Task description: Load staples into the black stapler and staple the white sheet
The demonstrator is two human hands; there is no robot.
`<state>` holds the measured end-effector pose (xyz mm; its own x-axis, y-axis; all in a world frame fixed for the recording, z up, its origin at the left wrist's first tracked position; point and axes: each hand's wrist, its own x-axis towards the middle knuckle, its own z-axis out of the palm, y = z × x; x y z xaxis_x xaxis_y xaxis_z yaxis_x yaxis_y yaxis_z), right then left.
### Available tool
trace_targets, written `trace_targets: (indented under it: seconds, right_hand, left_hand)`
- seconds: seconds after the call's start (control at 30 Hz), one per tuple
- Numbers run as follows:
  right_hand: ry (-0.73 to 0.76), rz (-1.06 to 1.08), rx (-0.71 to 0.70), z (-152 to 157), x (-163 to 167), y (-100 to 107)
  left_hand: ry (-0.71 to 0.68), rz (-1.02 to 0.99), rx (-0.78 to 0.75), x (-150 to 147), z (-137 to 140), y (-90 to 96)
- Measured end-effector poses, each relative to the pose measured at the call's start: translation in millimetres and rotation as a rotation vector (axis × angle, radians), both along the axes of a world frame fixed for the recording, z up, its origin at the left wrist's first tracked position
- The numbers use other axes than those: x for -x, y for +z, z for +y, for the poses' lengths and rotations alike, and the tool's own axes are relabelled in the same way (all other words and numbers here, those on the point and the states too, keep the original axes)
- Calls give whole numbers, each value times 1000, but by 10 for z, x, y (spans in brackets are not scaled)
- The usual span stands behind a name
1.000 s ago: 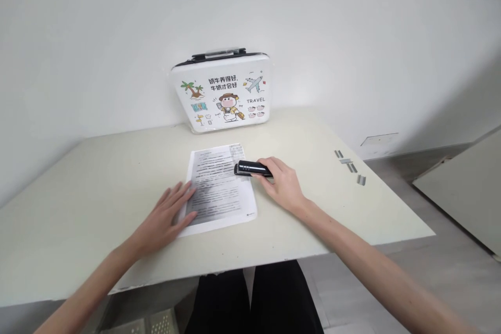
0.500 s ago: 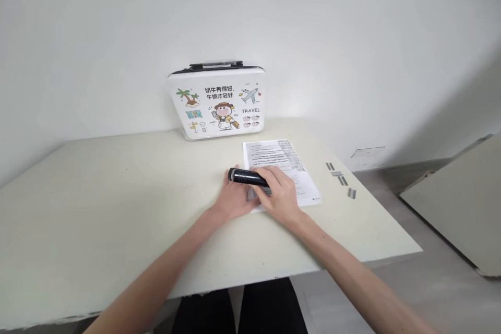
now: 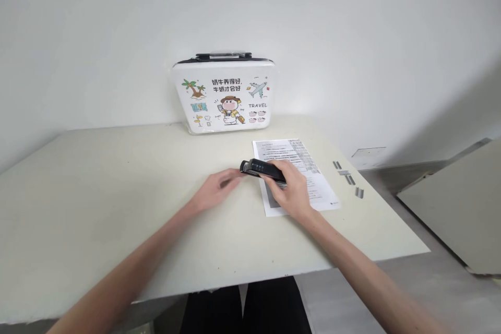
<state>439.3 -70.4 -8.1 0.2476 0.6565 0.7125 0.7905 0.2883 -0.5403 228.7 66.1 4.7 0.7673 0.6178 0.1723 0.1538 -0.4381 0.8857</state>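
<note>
My right hand (image 3: 295, 188) is wrapped round a black stapler (image 3: 260, 168), its front end pointing left. The stapler is over the left part of a printed sheet of paper (image 3: 321, 195), which lies on the table. Whether it touches the sheet I cannot tell. Just left of the stapler's front end is my left hand (image 3: 214, 189), with fingers stretched out and a gap between them and the thumb. Its fingertips come close to the stapler, and I see nothing held in it. Several strips of staples (image 3: 348, 179) lie right of the sheet.
A white case (image 3: 229, 99) with cartoon prints and a black handle stands at the back of the pale table (image 3: 117, 182), near the wall. The table's right edge slopes down to the floor side, where another pale panel (image 3: 457, 209) stands.
My left hand has moved left, off the paper and out from behind the stapler. The right hand still grips the stapler. The whole view has shifted slightly.
</note>
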Motion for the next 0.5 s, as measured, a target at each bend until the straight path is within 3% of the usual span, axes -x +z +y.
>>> trace_targets:
  seconds: [0.1,0.23,0.37,0.5]
  right_hand:
    - [2,48,47,67,-27,-12]
    - [76,98,166,321,46,29]
    - [191,112,277,671,290,63]
    - [288,83,353,882,544,-17]
  left_hand:
    - [168,-57,125,360,283,19]
    - [383,-383,339,605,579,-55]
    - [410,-525,512,653,629,-101]
    - [383,-535,540,692,547,-107]
